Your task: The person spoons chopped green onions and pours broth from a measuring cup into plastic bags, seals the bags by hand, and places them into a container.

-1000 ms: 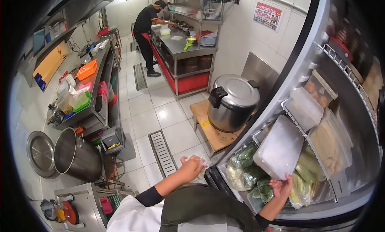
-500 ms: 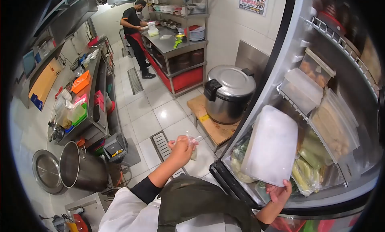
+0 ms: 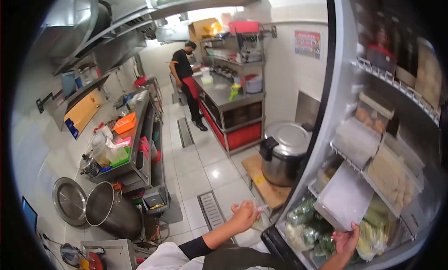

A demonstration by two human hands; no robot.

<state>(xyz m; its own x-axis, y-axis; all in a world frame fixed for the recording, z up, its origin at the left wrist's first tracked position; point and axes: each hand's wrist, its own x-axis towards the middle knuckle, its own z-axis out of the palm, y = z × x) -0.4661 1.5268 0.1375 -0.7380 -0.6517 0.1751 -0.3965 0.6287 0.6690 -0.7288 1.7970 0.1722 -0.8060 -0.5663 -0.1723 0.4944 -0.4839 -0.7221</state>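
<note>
My left hand (image 3: 243, 217) is closed around the gathered top of a small clear plastic bag (image 3: 259, 213), held out over the tiled floor; the bag's contents are hard to make out. On the right, my right hand (image 3: 344, 242) grips the near end of a plastic container with a whitish lid (image 3: 349, 195), fingers beneath and thumb at its edge. The container is tilted and partly inside the open fridge, below a wire shelf (image 3: 347, 157). Under and beside it lie wrapped green vegetables (image 3: 322, 235) and a bag of pale green vegetables (image 3: 373, 237).
Filled containers (image 3: 357, 137) and a bag of pale food (image 3: 389, 179) rest on the fridge shelf. A large metal cooker (image 3: 285, 153) stands on a wooden stand. To the left is a tall pot (image 3: 114, 211). A co-worker (image 3: 186, 83) stands at the far steel counter (image 3: 219, 85).
The container has moved away from me, deeper into the fridge, with my right hand still on it. My left hand keeps the bag. The view has tilted up and turned left.
</note>
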